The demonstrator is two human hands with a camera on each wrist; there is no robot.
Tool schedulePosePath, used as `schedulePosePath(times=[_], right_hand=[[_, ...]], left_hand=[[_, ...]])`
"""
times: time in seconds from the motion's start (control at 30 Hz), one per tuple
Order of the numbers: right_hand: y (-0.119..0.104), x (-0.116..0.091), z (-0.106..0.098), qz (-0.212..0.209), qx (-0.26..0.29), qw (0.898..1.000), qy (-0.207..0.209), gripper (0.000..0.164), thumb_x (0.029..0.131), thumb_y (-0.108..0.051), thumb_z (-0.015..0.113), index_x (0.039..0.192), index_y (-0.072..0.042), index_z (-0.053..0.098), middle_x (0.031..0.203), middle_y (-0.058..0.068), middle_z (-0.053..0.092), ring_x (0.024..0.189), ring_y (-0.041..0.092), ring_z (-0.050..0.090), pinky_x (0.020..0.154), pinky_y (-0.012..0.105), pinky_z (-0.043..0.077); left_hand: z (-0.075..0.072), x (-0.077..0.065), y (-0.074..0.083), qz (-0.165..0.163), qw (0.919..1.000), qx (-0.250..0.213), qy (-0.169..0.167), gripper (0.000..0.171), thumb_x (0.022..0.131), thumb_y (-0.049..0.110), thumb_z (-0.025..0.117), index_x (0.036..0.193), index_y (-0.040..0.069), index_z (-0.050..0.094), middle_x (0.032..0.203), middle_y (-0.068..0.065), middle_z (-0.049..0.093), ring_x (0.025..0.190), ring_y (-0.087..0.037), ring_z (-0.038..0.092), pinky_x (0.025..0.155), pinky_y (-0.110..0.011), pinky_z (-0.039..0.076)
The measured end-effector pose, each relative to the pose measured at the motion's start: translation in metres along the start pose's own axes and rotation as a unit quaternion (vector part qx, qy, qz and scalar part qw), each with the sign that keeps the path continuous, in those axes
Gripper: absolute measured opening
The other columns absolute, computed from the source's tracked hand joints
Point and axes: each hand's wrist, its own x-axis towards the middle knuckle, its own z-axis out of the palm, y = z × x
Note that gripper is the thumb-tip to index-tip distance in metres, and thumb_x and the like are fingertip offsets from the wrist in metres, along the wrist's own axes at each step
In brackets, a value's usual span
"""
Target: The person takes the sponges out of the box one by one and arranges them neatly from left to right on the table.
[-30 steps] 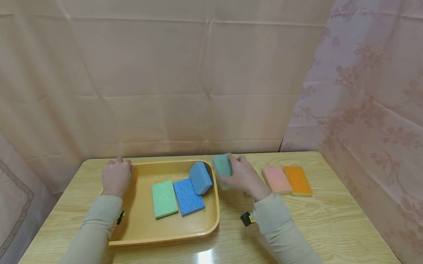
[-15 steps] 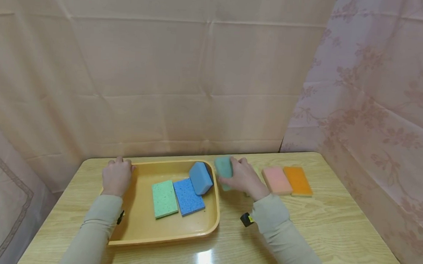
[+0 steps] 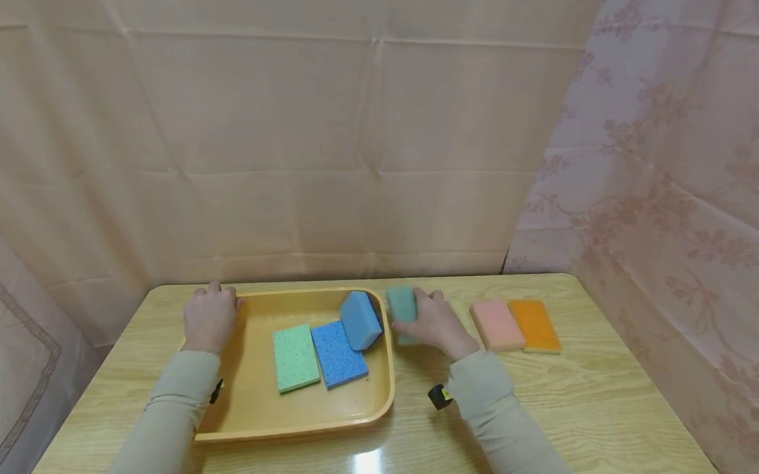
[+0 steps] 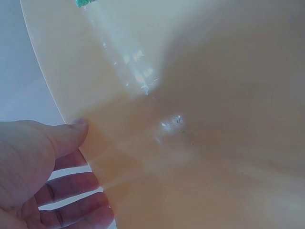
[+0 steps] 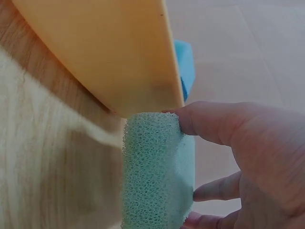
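My left hand (image 3: 210, 319) grips the left rim of the yellow plastic tray (image 3: 252, 395); in the left wrist view its thumb (image 4: 71, 136) lies over the rim and the other fingers are outside. Just outside the tray's right wall, my right hand (image 3: 441, 325) holds a pale teal sponge (image 3: 402, 304) between thumb and fingers. The right wrist view shows the porous side of this sponge (image 5: 150, 171) close to the tray's outer wall (image 5: 119, 52). Inside the tray are a speckled green sponge (image 3: 296, 358), a speckled blue sponge (image 3: 339, 356) and a thick blue sponge (image 3: 358, 320) tilted against the right wall.
A pink sponge (image 3: 497, 325) and an orange sponge (image 3: 534, 325) lie side by side on the wooden table (image 3: 602, 413), right of my right hand. A beige curtain (image 3: 261, 152) hangs behind the table, and a flowered one (image 3: 690, 210) hangs on the right.
My right hand has lowered slightly toward the table with the teal sponge, staying beside the tray's right wall. The left hand, the tray and the other sponges have not moved.
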Motion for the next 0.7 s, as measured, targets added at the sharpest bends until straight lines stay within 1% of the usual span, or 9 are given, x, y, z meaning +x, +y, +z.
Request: schedulePosePath(times=[0.37, 0.57, 0.7], right_hand=[[0.005, 0.004, 0.012, 0.008, -0.002, 1.000, -0.008, 0.090, 0.088, -0.045, 0.076, 0.153, 0.004, 0.037, 0.134, 0.033, 0.048, 0.105, 0.037, 0.059, 0.090, 0.051, 0.052], [0.008, 0.005, 0.017, 0.012, -0.007, 1.000, -0.016, 0.089, 0.088, -0.044, 0.076, 0.153, 0.004, 0.037, 0.137, 0.035, 0.046, 0.110, 0.040, 0.059, 0.093, 0.053, 0.052], [0.008, 0.005, 0.019, 0.014, -0.006, 1.000, -0.019, 0.089, 0.089, -0.044, 0.076, 0.152, 0.004, 0.037, 0.137, 0.035, 0.045, 0.111, 0.040, 0.058, 0.093, 0.053, 0.051]], left_hand=[[0.000, 0.000, 0.001, 0.001, 1.0000, -0.001, 0.005, 0.027, 0.091, 0.017, 0.077, 0.085, -0.008, 0.070, 0.081, -0.028, 0.061, 0.064, -0.043, 0.059, 0.051, -0.055, 0.051], [0.000, 0.000, 0.001, 0.000, 1.0000, -0.001, 0.006, 0.027, 0.091, 0.017, 0.077, 0.085, -0.009, 0.070, 0.082, -0.028, 0.062, 0.064, -0.044, 0.060, 0.051, -0.055, 0.051], [-0.001, 0.000, 0.001, -0.002, 1.0000, -0.004, 0.004, 0.027, 0.091, 0.017, 0.076, 0.086, -0.009, 0.070, 0.082, -0.028, 0.062, 0.064, -0.044, 0.059, 0.051, -0.055, 0.051]])
